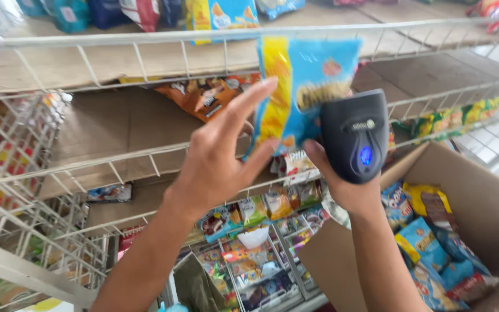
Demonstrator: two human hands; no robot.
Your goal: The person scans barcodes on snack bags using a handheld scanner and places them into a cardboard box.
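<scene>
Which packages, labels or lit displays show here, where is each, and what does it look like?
Snack bag: held up by left hand, blue and yellow.
Handheld scanner: in right hand, dark grey, blue light.
Orange-brown bag: lying on wire shelf.
Mixed bags: in cardboard box, lower right, blue, yellow, red.
</scene>
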